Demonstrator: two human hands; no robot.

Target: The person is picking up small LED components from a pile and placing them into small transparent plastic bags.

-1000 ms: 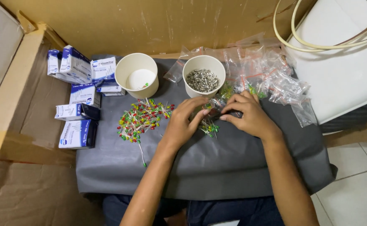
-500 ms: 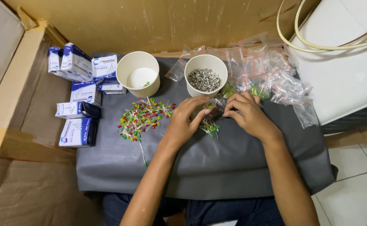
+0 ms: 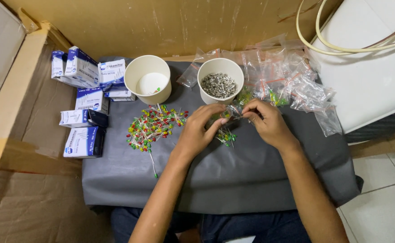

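Grey sheet (image 3: 233,180) covers the tabletop, and the white paper cup of small metal parts (image 3: 219,80) serves as the landmark. Far left of that cup, blue-and-white cardboard boxes (image 3: 84,103) lie stacked and scattered at the sheet's edge. Just left of the cup stands a second white paper cup (image 3: 148,79), nearly bare inside, with what looks like a single green piece at the bottom. Below and left of the landmark cup a loose pile of red, yellow and green LEDs (image 3: 154,126) is spread out, thin wire legs pointing every way.

Directly below the cup, the left hand (image 3: 200,128) and right hand (image 3: 266,122) meet, fingertips pinching a small clear plastic bag (image 3: 230,112) between them; a few green LEDs (image 3: 226,135) lie under it. The bag looks light, limp and slippery, best gripped at its mouth; the LEDs are featherweight with easily bent legs. Right of the cup, more clear bags (image 3: 292,81) are heaped.
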